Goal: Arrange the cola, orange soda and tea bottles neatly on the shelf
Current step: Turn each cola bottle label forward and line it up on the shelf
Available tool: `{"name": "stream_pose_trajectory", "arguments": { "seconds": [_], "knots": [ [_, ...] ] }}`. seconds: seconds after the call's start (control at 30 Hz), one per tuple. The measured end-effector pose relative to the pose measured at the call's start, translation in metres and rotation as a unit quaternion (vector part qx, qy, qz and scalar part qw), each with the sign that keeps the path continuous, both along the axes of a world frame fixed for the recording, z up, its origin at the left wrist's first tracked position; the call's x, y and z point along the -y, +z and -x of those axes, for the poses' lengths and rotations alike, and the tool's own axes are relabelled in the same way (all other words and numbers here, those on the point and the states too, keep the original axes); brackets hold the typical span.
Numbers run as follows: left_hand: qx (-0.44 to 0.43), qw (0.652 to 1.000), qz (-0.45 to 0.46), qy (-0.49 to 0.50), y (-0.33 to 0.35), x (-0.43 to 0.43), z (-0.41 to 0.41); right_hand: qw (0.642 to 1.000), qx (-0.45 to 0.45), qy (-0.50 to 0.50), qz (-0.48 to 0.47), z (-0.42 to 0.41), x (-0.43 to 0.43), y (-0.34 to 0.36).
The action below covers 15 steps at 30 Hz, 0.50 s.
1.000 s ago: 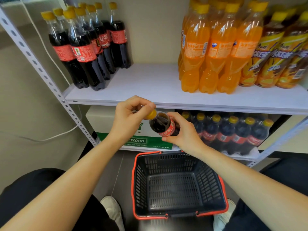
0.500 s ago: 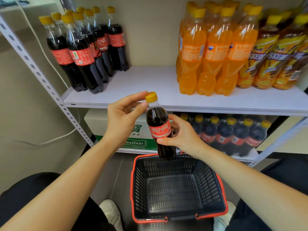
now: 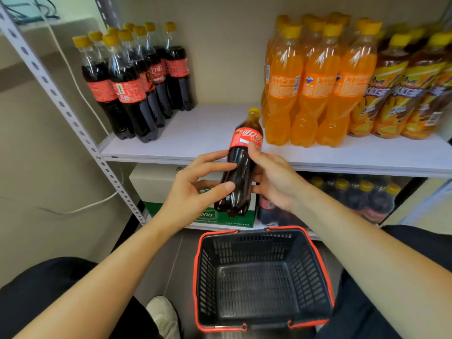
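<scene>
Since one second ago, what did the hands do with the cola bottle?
The cola bottle swung upright and rose toward the shelf. The left hand moved from its cap to its lower body; the right hand kept holding it. The shelved bottles and the basket stayed put.

The left forearm (image 3: 110,265) and the right forearm (image 3: 367,243) were bare along all their visible length, and the left hand (image 3: 193,192) and right hand (image 3: 275,178) were bare too. Black trousers (image 3: 36,292) covered both legs at the lower corners. A white shoe (image 3: 162,314) with a rounded toe showed beside the left leg.
</scene>
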<state>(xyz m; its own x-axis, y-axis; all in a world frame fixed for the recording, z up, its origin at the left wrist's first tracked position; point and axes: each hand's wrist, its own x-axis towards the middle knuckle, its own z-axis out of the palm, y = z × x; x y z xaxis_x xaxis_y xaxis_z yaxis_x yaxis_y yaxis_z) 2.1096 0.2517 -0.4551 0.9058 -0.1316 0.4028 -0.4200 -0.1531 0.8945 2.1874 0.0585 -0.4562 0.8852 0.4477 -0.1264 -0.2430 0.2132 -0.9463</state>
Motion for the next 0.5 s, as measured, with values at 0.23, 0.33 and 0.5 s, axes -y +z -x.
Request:
{"name": "stream_pose_trajectory", "arguments": {
  "seconds": [0.23, 0.33, 0.5],
  "knots": [
    [0.004, 0.999, 0.007, 0.044, 0.009, -0.001, 0.012, 0.993, -0.1, 0.005, -0.066, -0.011, -0.015, 0.017],
    [0.011, 0.998, 0.003, 0.064, 0.01, -0.004, 0.015, 0.989, -0.104, 0.042, -0.098, -0.011, -0.017, 0.019],
    [0.009, 0.999, 0.008, 0.046, 0.014, -0.008, 0.019, 0.984, -0.114, 0.043, -0.129, -0.008, -0.022, 0.021]
  ]
}}
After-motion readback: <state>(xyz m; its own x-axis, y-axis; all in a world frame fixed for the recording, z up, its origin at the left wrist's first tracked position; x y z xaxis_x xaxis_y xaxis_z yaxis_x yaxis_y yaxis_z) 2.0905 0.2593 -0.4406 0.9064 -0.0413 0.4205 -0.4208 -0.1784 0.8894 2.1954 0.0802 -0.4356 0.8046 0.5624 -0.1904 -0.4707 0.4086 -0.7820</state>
